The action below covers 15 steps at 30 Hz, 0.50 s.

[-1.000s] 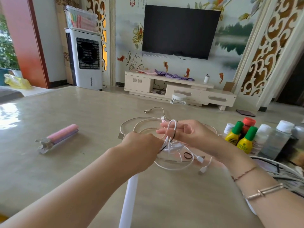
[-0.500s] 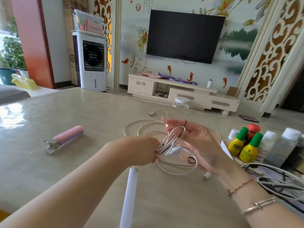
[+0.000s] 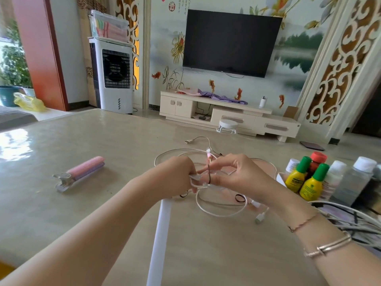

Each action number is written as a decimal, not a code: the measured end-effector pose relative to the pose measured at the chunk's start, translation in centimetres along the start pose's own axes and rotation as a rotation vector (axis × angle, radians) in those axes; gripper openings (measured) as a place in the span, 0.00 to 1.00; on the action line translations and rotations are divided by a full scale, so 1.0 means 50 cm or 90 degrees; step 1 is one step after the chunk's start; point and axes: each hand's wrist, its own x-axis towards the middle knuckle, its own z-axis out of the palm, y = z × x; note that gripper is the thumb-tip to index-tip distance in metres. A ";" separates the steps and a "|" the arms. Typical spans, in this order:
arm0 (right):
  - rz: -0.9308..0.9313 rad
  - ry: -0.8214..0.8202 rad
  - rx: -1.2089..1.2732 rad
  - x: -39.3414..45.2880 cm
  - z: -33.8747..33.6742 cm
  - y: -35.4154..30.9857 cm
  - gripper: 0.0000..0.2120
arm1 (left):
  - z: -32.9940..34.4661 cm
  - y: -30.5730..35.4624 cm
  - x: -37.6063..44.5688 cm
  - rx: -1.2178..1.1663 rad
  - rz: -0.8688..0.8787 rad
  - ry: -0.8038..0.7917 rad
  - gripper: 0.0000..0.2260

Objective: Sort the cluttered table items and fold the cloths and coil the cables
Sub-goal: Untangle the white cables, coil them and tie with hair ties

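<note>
The left hand gripped a bundled part of the white cable above the table; the right hand pinched a thin black band looped round that bundle; loose coils lay beneath, bottles near the right

A black television hangs on the painted mural wall. Below the television stands a low cream TV cabinet, with purple cloth lying on its top and a small white cup near its right end. A white round stool sits on the floor in front of the cabinet. Left of the television stands a white air cooler, a clear storage box on top of it. Farther left are a potted plant and a yellow plastic bag.
</note>
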 end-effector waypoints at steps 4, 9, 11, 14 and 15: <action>-0.009 -0.026 -0.064 0.001 0.008 0.009 0.20 | 0.007 -0.014 0.002 -0.037 -0.054 -0.010 0.13; -0.019 -0.105 -0.010 -0.002 0.010 0.002 0.14 | 0.011 -0.015 0.010 -0.028 -0.065 0.034 0.10; -0.037 -0.102 -0.006 0.000 0.018 0.001 0.17 | 0.014 -0.011 0.011 0.023 -0.077 0.033 0.11; -0.018 -0.046 0.004 0.009 0.027 0.014 0.11 | 0.026 -0.002 0.009 0.141 -0.085 0.072 0.11; -0.013 -0.029 -0.007 0.011 0.030 0.019 0.07 | 0.031 -0.001 0.009 0.139 -0.080 0.073 0.10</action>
